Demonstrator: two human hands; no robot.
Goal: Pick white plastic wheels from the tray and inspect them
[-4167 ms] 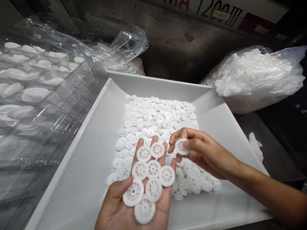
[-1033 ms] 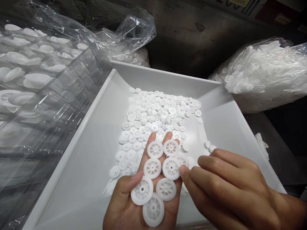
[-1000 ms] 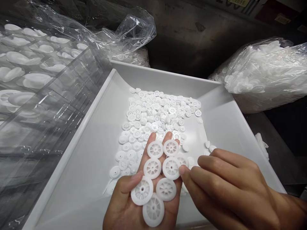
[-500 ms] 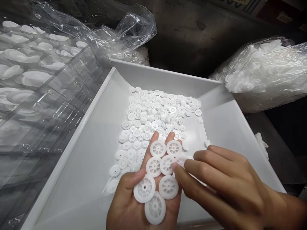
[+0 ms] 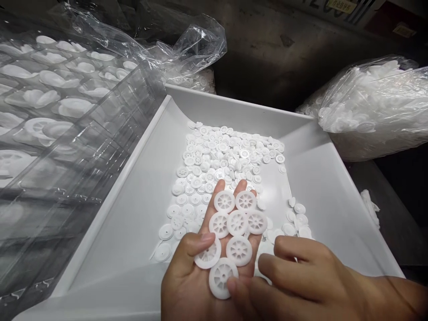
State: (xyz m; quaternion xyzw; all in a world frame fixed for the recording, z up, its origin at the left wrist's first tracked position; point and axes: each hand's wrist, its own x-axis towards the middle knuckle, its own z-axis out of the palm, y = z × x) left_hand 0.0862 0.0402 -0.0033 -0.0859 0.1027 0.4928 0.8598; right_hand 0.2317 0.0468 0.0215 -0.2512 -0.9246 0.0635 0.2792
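Curled right hand [image 5: 297,281] shifted down to lowest wheel [image 5: 220,273], grip unclear; left hand [image 5: 197,287] palm-up, grip apart, bearing wheels [image 5: 237,223]

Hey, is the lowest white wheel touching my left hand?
Touching: the head view shows the lowest white wheel resting on the palm of your left hand.

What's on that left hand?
Eight white spoked wheels lie on the left hand. Its thumb and the right hand each cover part of one; skin beneath is mostly hidden.
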